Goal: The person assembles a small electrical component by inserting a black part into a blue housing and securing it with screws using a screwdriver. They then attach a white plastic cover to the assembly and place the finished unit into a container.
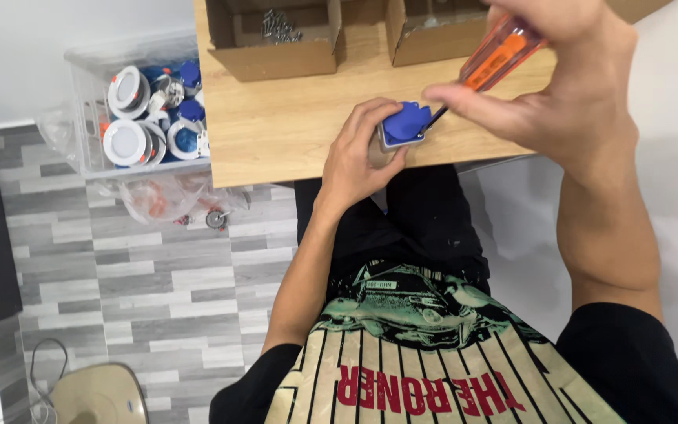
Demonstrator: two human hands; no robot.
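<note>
My left hand (359, 153) grips a small blue part with a silver metal rim (403, 126), pressing it against the near edge of the wooden table (276, 118). My right hand (559, 86) holds a screwdriver with a clear orange handle (500, 53), tilted down to the left. Its dark tip touches the right side of the blue part.
Two open cardboard boxes stand at the back of the table: one with small metal screws (276, 35), the other (433, 31) behind the screwdriver. A clear plastic bin (143, 110) of round white and blue lamp fittings sits on the floor to the left, with plastic bags (158, 196) beside it.
</note>
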